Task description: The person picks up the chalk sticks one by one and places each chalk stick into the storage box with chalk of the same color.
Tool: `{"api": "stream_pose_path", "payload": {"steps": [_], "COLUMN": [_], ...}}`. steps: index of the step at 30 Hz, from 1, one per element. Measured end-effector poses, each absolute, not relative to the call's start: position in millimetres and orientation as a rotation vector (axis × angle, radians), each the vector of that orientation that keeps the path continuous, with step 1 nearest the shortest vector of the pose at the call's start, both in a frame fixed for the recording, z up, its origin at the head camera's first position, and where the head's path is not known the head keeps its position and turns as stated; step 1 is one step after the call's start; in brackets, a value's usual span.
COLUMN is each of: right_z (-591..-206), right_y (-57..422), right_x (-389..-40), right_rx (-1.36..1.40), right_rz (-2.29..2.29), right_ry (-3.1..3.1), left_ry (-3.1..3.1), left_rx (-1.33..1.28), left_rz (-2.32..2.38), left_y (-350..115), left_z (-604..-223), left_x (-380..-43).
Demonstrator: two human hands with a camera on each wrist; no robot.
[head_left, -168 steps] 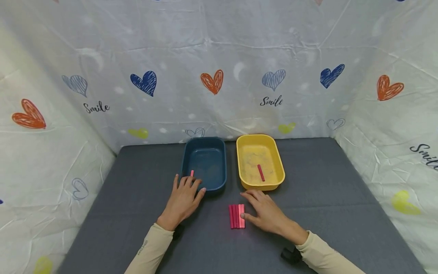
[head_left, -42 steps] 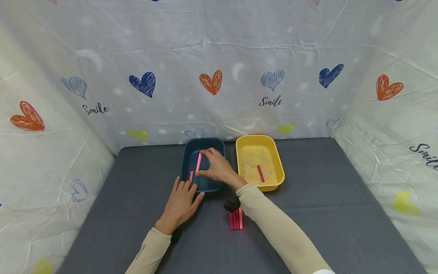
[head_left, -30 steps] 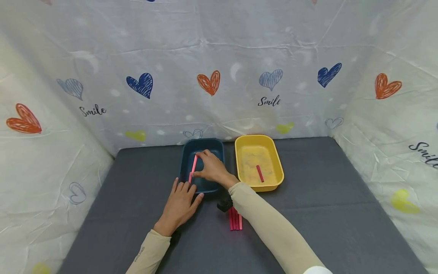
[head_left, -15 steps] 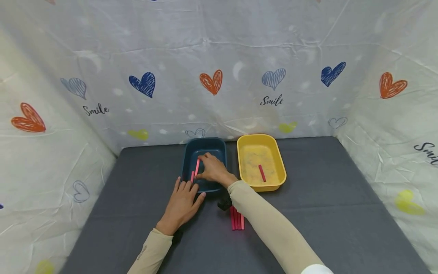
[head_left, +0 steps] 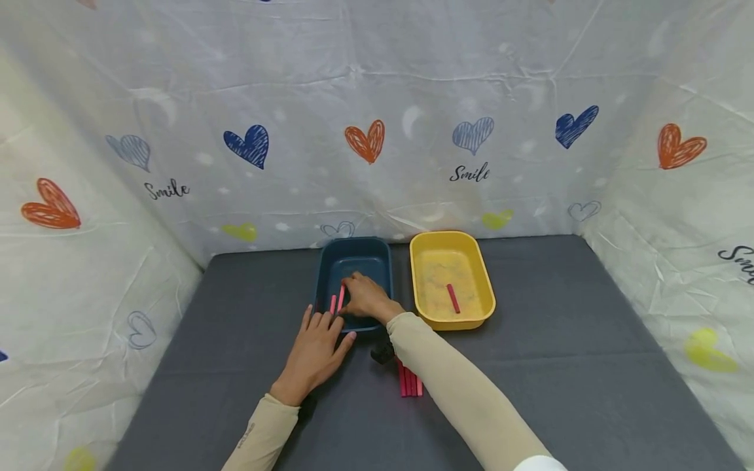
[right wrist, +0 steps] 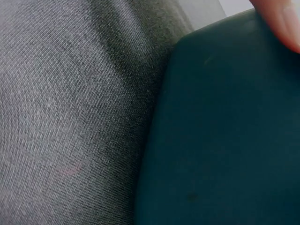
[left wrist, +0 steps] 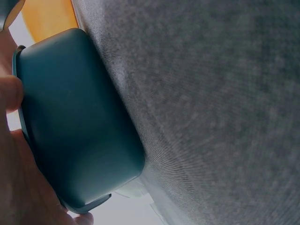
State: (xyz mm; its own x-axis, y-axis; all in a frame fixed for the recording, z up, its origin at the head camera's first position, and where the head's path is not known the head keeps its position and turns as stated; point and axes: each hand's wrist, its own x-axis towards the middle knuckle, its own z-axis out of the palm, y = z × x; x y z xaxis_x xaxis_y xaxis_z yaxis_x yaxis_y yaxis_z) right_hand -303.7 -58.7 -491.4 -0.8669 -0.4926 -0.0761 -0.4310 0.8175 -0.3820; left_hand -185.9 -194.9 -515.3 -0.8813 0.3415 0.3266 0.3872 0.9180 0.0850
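My right hand (head_left: 366, 297) reaches into the dark blue tub (head_left: 370, 265) and pinches a slim pink stick (head_left: 341, 296) between thumb and fingers, low over the tub's floor. Just left of it lies a second pink stick (head_left: 332, 303), its near end hidden behind my left fingers. My left hand (head_left: 315, 353) rests on the tub's near left rim, fingers spread and relaxed. In the left wrist view, its fingers lie along the rim above the tub's outer wall (left wrist: 79, 117). The right wrist view catches only one fingertip (right wrist: 285, 21) over the tub's wall.
A yellow tub (head_left: 489, 304) with one crimson stick (head_left: 453, 298) in it stands right of the blue one. Nearer me, several crimson and pink sticks (head_left: 410, 386) lie side by side on the grey cloth (head_left: 559, 366), partly under my right forearm. A printed curtain (head_left: 412, 78) hangs behind.
My right hand has carried a pink stick from the row on the cloth into the blue tub, then lowered it beside the other pink stick. My left hand has stayed at the rim.
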Motion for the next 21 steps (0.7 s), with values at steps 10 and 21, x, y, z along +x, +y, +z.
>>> {"api": "stream_pose_path", "payload": {"steps": [10, 21], "right_z": [-497.6, -491.9], "right_y": [-58.7, -60.2], "right_x": [-305.9, -304.5], "right_rx": [-0.717, -0.732], "right_rz": [-0.523, -0.703], "right_ry": [2.822, 2.83], "left_ry": [-2.785, -2.774], "left_rx": [-0.54, -0.537], "left_rz": [-0.22, -0.213], "left_y": [-192.5, -195.0], "left_z": [-513.5, -514.3], "left_x": [-184.8, -184.3]}}
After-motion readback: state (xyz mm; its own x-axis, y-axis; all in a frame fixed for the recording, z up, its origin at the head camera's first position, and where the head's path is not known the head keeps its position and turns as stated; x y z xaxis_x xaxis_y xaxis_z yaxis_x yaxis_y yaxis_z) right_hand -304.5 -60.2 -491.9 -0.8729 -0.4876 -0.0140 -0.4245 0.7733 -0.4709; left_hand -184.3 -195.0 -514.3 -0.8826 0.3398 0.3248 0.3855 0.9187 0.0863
